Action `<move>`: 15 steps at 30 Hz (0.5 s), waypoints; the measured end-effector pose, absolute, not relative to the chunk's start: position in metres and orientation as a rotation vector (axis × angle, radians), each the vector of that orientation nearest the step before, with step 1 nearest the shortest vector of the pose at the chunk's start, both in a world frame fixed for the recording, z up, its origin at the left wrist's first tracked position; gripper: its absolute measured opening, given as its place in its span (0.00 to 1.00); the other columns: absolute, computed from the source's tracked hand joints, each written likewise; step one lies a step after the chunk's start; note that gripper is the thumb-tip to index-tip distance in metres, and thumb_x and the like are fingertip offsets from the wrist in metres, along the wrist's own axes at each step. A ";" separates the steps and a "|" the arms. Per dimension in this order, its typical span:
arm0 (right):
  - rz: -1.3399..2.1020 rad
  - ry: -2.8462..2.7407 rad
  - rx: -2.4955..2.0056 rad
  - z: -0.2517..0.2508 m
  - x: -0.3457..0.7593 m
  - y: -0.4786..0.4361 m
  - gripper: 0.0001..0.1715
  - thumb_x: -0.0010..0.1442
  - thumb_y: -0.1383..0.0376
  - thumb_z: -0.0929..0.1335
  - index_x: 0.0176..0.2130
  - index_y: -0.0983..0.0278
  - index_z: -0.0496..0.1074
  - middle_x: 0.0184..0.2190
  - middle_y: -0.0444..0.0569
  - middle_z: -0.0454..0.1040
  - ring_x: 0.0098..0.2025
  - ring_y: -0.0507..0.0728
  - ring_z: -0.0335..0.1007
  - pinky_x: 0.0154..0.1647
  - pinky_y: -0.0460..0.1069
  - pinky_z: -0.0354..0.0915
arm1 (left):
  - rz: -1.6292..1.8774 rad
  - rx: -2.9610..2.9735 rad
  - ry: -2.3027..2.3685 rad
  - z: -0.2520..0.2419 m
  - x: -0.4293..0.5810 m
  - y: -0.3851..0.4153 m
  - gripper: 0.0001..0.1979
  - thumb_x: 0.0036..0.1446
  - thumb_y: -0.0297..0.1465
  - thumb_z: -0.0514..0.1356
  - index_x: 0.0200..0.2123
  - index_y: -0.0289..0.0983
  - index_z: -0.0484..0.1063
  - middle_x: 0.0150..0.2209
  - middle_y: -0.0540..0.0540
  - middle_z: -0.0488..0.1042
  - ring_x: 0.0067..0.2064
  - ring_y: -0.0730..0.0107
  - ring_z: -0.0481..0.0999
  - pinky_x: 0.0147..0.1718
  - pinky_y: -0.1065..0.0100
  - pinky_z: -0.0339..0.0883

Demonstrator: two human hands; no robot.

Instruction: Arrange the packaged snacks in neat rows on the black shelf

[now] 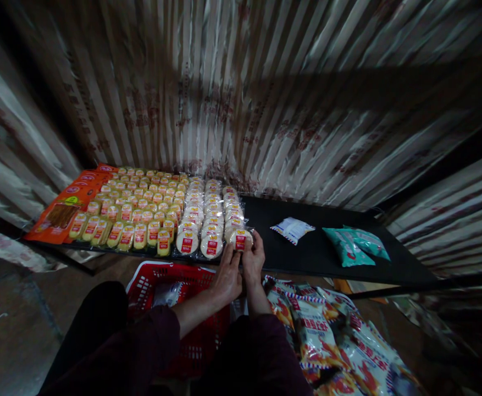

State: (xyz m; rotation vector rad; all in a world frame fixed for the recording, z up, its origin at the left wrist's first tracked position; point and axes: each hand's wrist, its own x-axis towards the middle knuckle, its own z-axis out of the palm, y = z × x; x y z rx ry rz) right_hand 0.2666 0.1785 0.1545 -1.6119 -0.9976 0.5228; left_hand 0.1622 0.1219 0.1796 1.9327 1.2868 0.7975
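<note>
Both my hands are at the front of the third row of round, pale wrapped snacks, on the black shelf [261, 220]. My left hand [226, 275] has its fingers closed at the lower left edge of a round wrapped snack [241, 240] with a red label. The right edge of the same snack is gripped by my right hand [254, 258], thumb and fingers around it. Just left of it, two neighbouring rows end in a round snack [211, 246] and another round snack [187, 242]. Smaller yellow wrapped cakes [139, 234] fill several rows farther left.
Orange snack bags [65, 203] lie at the shelf's left end. To the right are a white packet [292, 229] and teal bags [348, 246]. Below stand a red basket [142, 286] and a heap of chip-like bags [319, 330]. Corrugated sheeting [224, 82] rises behind.
</note>
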 end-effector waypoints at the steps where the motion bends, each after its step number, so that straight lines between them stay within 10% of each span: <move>1: 0.519 -0.999 -1.619 0.155 0.266 0.177 0.35 0.56 0.49 0.60 0.56 0.65 0.64 0.46 0.55 0.74 0.43 0.59 0.71 0.44 0.52 0.65 | 0.799 1.948 1.284 0.179 0.159 0.120 0.31 0.48 0.19 0.50 0.59 0.26 0.56 0.67 0.33 0.44 0.68 0.55 0.40 0.65 0.51 0.44; 15: 0.179 -1.205 -1.787 0.139 0.254 0.177 0.33 0.61 0.52 0.53 0.55 0.70 0.64 0.48 0.62 0.71 0.50 0.64 0.64 0.52 0.59 0.55 | 0.864 2.336 1.447 0.159 0.110 0.106 0.29 0.49 0.19 0.51 0.56 0.36 0.63 0.67 0.41 0.48 0.68 0.51 0.34 0.61 0.40 0.43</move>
